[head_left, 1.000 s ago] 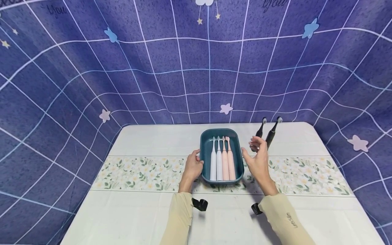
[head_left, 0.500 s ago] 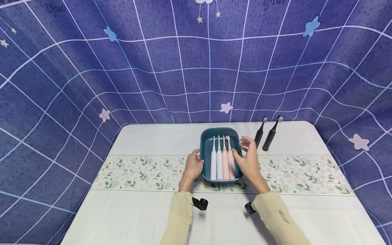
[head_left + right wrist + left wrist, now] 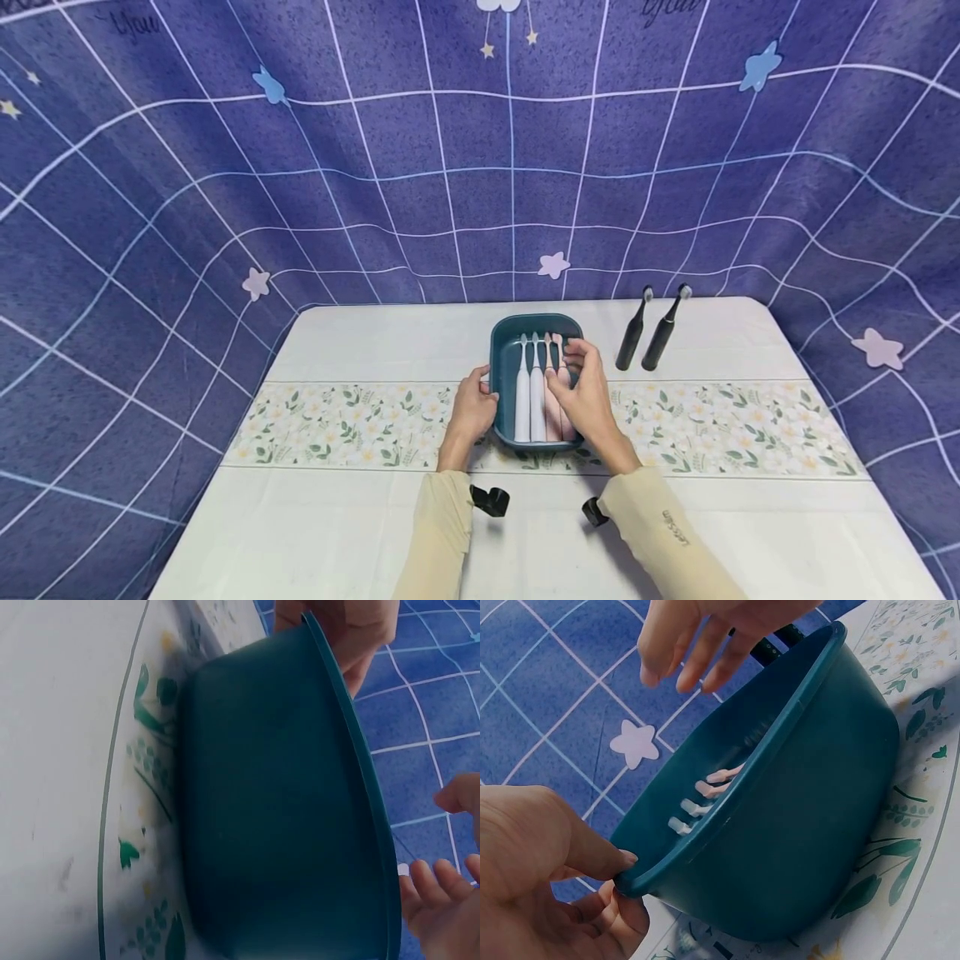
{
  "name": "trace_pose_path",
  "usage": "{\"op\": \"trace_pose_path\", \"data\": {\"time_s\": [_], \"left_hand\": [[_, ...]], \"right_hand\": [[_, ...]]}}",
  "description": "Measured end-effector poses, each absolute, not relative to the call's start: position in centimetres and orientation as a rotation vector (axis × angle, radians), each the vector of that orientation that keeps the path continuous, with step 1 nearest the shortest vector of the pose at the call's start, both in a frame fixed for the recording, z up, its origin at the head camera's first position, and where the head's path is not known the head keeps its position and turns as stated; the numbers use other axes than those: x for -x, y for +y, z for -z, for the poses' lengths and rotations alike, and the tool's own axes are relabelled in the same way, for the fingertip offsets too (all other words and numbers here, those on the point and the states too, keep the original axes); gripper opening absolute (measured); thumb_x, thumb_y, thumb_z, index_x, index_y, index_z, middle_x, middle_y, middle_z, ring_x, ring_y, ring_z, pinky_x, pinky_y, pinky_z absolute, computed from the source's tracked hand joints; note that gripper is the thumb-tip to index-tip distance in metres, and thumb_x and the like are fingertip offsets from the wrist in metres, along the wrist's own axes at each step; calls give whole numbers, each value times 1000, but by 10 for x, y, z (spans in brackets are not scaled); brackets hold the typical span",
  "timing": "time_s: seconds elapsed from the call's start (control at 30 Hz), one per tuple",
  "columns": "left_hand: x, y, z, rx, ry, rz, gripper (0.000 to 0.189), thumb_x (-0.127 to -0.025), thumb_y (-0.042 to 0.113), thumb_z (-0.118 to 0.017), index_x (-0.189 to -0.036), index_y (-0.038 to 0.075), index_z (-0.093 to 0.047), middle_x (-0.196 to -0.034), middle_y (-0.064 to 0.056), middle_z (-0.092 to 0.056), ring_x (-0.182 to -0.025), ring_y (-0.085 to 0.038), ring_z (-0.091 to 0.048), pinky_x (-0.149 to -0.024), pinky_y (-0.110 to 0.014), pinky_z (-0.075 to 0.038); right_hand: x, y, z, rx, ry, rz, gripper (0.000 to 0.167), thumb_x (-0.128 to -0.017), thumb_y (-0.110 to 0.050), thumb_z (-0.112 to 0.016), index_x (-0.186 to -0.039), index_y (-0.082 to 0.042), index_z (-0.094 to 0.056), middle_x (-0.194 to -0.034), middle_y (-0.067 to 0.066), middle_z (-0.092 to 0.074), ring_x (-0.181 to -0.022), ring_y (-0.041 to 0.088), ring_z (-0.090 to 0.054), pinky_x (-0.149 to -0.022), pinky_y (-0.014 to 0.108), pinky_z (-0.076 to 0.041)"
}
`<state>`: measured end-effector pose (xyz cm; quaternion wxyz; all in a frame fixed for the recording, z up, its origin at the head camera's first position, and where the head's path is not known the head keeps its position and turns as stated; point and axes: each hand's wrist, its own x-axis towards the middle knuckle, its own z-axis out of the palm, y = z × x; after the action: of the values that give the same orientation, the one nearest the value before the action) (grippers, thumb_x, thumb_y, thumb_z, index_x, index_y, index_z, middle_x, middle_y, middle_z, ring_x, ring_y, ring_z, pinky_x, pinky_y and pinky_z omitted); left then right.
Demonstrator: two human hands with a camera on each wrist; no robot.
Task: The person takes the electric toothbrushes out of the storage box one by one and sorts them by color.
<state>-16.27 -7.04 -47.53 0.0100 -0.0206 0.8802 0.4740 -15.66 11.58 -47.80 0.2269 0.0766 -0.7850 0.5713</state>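
A deep teal basin (image 3: 506,375) holds two white electric toothbrushes (image 3: 522,404) and two pink electric toothbrushes (image 3: 552,417), lying side by side with heads toward the back. My left hand (image 3: 472,408) grips the basin's left rim; in the left wrist view its thumb lies inside the rim and its fingers outside. Over the basin's right side hovers my right hand (image 3: 588,402), with thumb and fingers apart and nothing between them. It partly covers the pink toothbrushes. In the right wrist view, the right hand's fingers (image 3: 450,881) are above the rim.
Two black electric toothbrushes (image 3: 661,337) lie on the table to the right of the basin. The white table (image 3: 337,525) has a floral strip (image 3: 330,425) across it. A blue grid-patterned curtain (image 3: 480,200) stands behind the table's back edge.
My right hand has moved left, from beside the black toothbrushes to above the basin's right side. My left hand and the basin have stayed in place.
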Motion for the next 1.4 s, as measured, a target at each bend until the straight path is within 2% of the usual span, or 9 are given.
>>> {"op": "trace_pose_path", "data": {"time_s": [0.17,0.4,0.73,1.03,1.4], "left_hand": [[163,-70,476,81,2745,-1462,49,-89,0,-55,-137,4,-50,-89,-7,-46,-77,-19,-43,-75,-34,-38],[164,-69,476,91,2728,-1476,49,-89,-1,-56,-137,3,-49,-90,-7,-46,-78,-18,-44,-73,-33,-39],[164,-69,476,86,2724,-1488,49,-88,0,-56,-137,2,-49,-90,-8,-46,-78,-19,-44,-71,-33,-38],[163,-70,476,89,2734,-1480,49,-88,0,-56,-137,2,-49,-90,-9,-47,-78,-19,-46,-75,-35,-39],[164,-71,476,61,2742,-1494,49,-87,-2,-56,-135,2,-51,-89,-10,-50,-75,-19,-48,-73,-34,-41]], "right_hand": [[158,108,479,-201,-2208,-1595,60,-78,0,-68,-130,4,-38,-119,26,-49,-107,43,-55,-92,51,-45],[159,100,481,-161,-2314,-1614,62,-80,-1,-67,-134,1,-37,-124,24,-48,-110,40,-55,-93,48,-46],[160,91,485,-123,-2367,-1616,64,-76,3,-67,-132,3,-37,-122,26,-50,-106,39,-57,-93,47,-46],[160,80,488,-97,-2522,-1619,62,-80,1,-65,-134,3,-35,-123,23,-47,-106,35,-54,-88,44,-47],[160,69,487,-108,-2672,-1502,62,-81,-2,-65,-135,4,-36,-132,22,-45,-114,33,-55,-94,43,-46]]}}
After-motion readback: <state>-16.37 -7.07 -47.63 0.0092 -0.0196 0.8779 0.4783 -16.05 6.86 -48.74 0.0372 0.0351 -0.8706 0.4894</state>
